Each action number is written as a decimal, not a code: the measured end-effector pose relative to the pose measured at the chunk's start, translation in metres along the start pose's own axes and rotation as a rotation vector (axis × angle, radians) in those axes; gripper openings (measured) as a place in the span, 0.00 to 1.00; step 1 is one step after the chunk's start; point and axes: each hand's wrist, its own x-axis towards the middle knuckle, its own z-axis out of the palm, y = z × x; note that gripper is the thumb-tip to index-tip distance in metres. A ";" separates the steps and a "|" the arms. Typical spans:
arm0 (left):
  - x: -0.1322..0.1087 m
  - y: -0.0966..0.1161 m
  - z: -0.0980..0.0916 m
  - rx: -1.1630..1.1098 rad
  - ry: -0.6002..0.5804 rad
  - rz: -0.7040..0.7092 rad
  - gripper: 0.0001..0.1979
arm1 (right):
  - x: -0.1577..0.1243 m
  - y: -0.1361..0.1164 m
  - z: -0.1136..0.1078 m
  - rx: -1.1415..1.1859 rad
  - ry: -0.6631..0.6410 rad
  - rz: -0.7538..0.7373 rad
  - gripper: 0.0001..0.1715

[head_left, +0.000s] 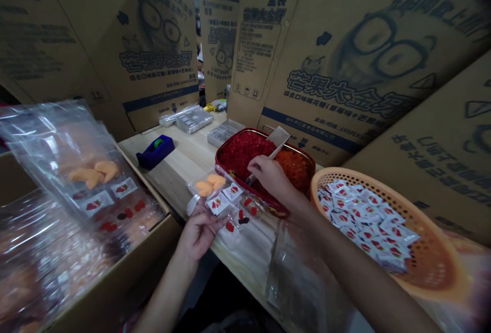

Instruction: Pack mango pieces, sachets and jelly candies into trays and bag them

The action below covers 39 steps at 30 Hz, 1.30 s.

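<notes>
My left hand (200,228) grips the near left edge of a clear plastic tray (226,223). The tray holds orange crescent-shaped pieces (210,184), two white sachets with red print (224,199) and small red and dark pieces (242,218). To its right, my right hand (271,175) is over a red divided container (219,156), fingertips pinched beside the heap of red pieces (247,153). What the pinch holds, if anything, is too small to make out. An orange-red heap (293,167) fills the other side, and a pale divider (279,141) stands between the heaps.
An orange perforated basket (435,243) full of white sachets stands at right. At left, a cardboard box (115,271) holds stacked filled trays (97,182). A blue tape dispenser (156,151) and clear cases (194,119) sit farther back. Large cartons (326,57) wall the table.
</notes>
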 end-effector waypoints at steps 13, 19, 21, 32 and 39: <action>0.004 0.000 -0.013 -0.035 0.028 -0.026 0.32 | 0.108 0.028 0.057 -0.307 -0.405 0.129 0.16; 0.004 0.003 -0.014 -0.012 0.036 -0.025 0.35 | 0.096 0.034 0.034 -0.238 -0.241 0.127 0.09; 0.003 0.003 -0.013 -0.011 0.031 -0.035 0.34 | 0.078 0.029 0.022 -0.205 -0.149 0.091 0.09; -0.011 -0.021 0.007 0.075 -0.059 -0.112 0.30 | -0.113 -0.043 0.008 0.531 -0.159 -0.215 0.03; -0.024 -0.039 0.016 0.039 -0.175 -0.198 0.32 | -0.159 0.002 0.008 0.458 0.203 0.059 0.09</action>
